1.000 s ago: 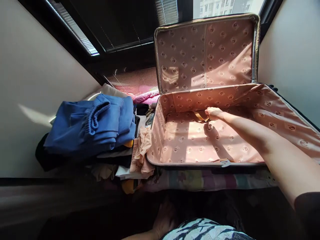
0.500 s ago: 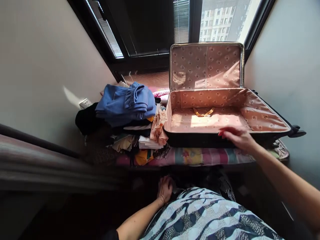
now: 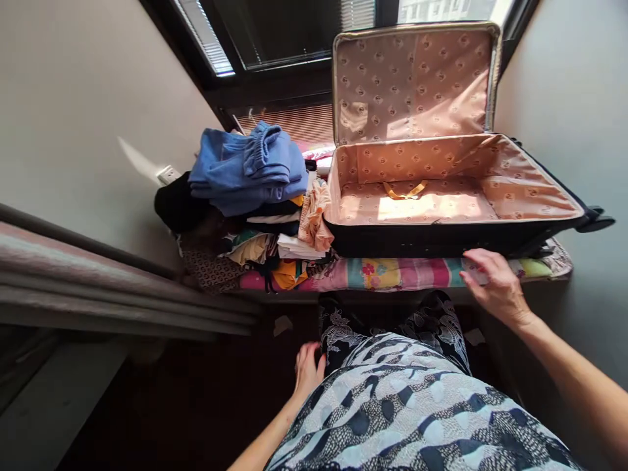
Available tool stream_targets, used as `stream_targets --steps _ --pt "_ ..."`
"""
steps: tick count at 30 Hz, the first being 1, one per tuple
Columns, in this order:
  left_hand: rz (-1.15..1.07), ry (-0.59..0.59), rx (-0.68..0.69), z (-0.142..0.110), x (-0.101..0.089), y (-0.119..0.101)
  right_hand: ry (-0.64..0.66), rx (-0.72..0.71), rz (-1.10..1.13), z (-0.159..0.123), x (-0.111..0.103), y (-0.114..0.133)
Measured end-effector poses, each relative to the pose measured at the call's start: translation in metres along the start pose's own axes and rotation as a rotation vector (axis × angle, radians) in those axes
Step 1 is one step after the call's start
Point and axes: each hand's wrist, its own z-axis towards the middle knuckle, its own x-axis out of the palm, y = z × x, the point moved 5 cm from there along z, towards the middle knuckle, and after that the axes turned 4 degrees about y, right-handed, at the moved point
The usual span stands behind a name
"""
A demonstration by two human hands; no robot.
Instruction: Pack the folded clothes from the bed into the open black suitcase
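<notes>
A black suitcase [image 3: 392, 242] lies with its lid [image 3: 417, 85] raised, showing a pink patterned lining and an orange strap [image 3: 405, 191] on its floor. My right hand [image 3: 495, 284] is just in front of the suitcase's lower right side, fingers apart, holding nothing. Down beside my left thigh, my left hand [image 3: 309, 366] hangs with its fingers loosely spread and nothing visible in it. To the suitcase's left is a pile of clothes, topped by folded blue trousers [image 3: 245, 163]. A peach garment [image 3: 314, 216] touches the suitcase's left edge.
A ledge with a colourful striped cloth [image 3: 383, 273] bears the suitcase and clothes. Behind them is a dark-framed window with blinds [image 3: 289, 127]. A grey curtain [image 3: 98, 281] hangs at left, near a wall socket [image 3: 167, 174]. Walls close in on both sides.
My right hand has moved away from the suitcase's front rim, lower and to the right. My left hand has shifted slightly left. The view has tilted down.
</notes>
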Motion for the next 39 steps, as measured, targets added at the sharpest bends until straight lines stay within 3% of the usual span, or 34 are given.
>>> stream_targets --steps 2,3,5,8,10,12,15,20,25,28,30,35,37,39 --pt "-0.016 -0.164 0.134 0.041 -0.017 -0.029 -0.121 -0.105 -0.240 0.042 -0.014 -0.006" --pt "-0.002 -0.254 0.262 0.066 -0.030 -0.051 -0.129 -0.146 -0.316 0.062 -0.013 -0.010" --pt "0.091 -0.315 0.500 0.122 -0.053 -0.100 -0.047 -0.219 -0.382 0.095 0.000 -0.019" --pt "0.265 -0.270 0.668 0.203 -0.083 -0.162 0.102 -0.258 -0.422 0.119 0.023 -0.032" --pt "0.343 -0.185 0.648 0.242 -0.096 -0.185 0.119 -0.236 -0.459 0.125 0.031 -0.039" --pt "0.381 -0.125 0.605 0.263 -0.102 -0.193 0.095 -0.223 -0.472 0.126 0.034 -0.044" --pt "0.404 -0.116 0.606 0.264 -0.101 -0.192 0.043 -0.266 -0.458 0.122 0.032 -0.047" --pt "0.428 -0.087 0.686 0.241 -0.085 -0.182 -0.025 -0.357 -0.402 0.098 0.022 -0.046" --pt "0.386 -0.081 0.677 0.228 -0.079 -0.179 -0.042 -0.362 -0.446 0.080 0.016 -0.035" --pt "0.367 -0.065 0.657 0.225 -0.083 -0.178 0.001 -0.324 -0.447 0.079 0.015 -0.032" --pt "0.355 -0.038 0.678 0.226 -0.090 -0.179 0.098 -0.269 -0.398 0.083 0.011 -0.034" --pt "0.163 0.077 0.800 0.249 -0.114 -0.186 0.492 -0.136 0.068 0.128 -0.016 -0.037" --pt "0.088 0.065 0.764 0.265 -0.120 -0.187 0.511 -0.083 0.144 0.167 -0.027 -0.038" --pt "0.063 0.048 0.704 0.275 -0.120 -0.187 0.485 -0.060 0.058 0.212 -0.024 -0.041"
